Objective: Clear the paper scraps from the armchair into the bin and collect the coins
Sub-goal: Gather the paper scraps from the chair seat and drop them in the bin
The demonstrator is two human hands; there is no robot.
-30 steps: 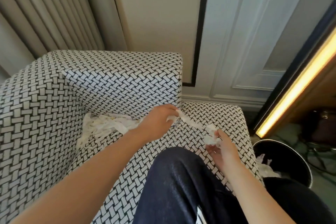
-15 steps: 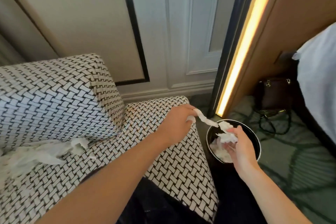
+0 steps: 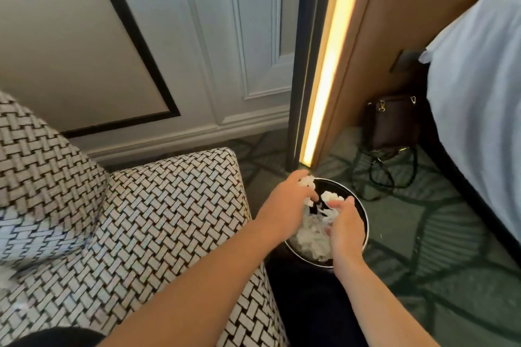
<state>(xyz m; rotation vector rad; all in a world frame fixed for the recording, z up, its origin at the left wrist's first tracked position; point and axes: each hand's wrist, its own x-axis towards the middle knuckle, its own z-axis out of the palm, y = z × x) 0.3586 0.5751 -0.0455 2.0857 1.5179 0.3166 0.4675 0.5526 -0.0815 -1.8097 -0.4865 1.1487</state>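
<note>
The left hand is curled round a small wad of paper scraps, white tufts poking out between thumb and fingers. It hangs over the near-left rim of the bin. The right hand sits just beside it over the bin's mouth, fingers bent inward and pinching another scrap at their tips. Both hands are closed on paper, and neither has let go yet.

Below them, the round black bin already holds a loose heap of crumpled paper. It stands on the patterned green carpet, right against the front corner of the woven black-and-white armchair.

The scraps look thin, soft and almost weightless, so they should crush easily and need no force. The likely trouble is that they cling to the fingers, drift as they fall, or tear if pulled from one end. Gathering them into a bunch in the whole hand and releasing them low inside the rim looks safer than picking at single strips.

A pale blur at the far left edge of the seat may be more scraps, but it is too smeared to be sure. No coins are visible. Being small, hard and flat, they would probably need a fingertip pinch at the edges.

Further off, a dark handbag and a black cable lie by the bed.
</note>
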